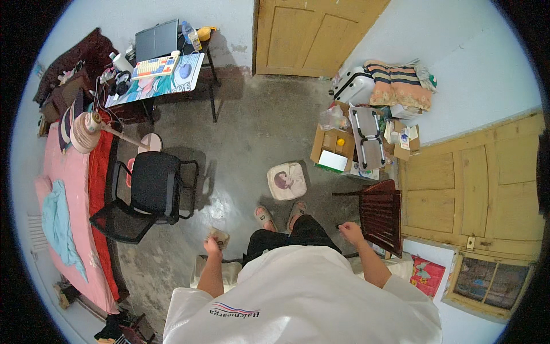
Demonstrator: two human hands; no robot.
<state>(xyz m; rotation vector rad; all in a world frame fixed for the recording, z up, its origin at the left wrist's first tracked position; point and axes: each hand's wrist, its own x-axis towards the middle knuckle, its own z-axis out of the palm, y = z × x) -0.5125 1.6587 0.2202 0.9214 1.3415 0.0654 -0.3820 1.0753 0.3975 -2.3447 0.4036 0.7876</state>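
Observation:
My left hand (212, 246) hangs low beside my left leg, its fingers closed on the edge of a flat tan piece (221, 235), roughly square; whether it is cloth or a packet I cannot make out. On the other side, my right hand (351, 233) is held out with fingers pinched together. A tiny dark thing shows at its fingertips, too small to name. That hand is nearest to a dark reddish wooden chair (381, 215). In front of my slippered feet stands a cream square padded stool (298, 186) with a cartoon picture on top.
To the left are a black office chair (154, 186), a pink fan (86, 135) and a bed (80, 229). A desk (192, 66) bears a keyboard and laptop. Cardboard boxes (321, 143), a folded small table (366, 137) and a white suitcase (354, 86) crowd the right.

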